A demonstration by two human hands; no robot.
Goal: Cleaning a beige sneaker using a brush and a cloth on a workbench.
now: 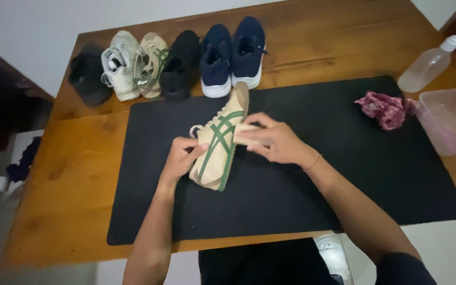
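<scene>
A beige sneaker with green stripes (pixel 218 142) is tipped on its side over the black mat (pixel 312 179). My left hand (pixel 179 158) grips its heel end from the left. My right hand (pixel 273 140) rests on the shoe's far side, pressing what looks like a pale brush or sponge (pixel 244 133) against it; the item is mostly hidden by my fingers.
Along the table's far edge stand a row of shoes: black (pixel 88 76), white (pixel 120 66), a matching beige one (pixel 151 63), black (pixel 180 63) and a navy pair (pixel 233 53). At right lie a pink rag (pixel 385 109), a pump bottle (pixel 433 60) and a clear plastic tub (pixel 452 121).
</scene>
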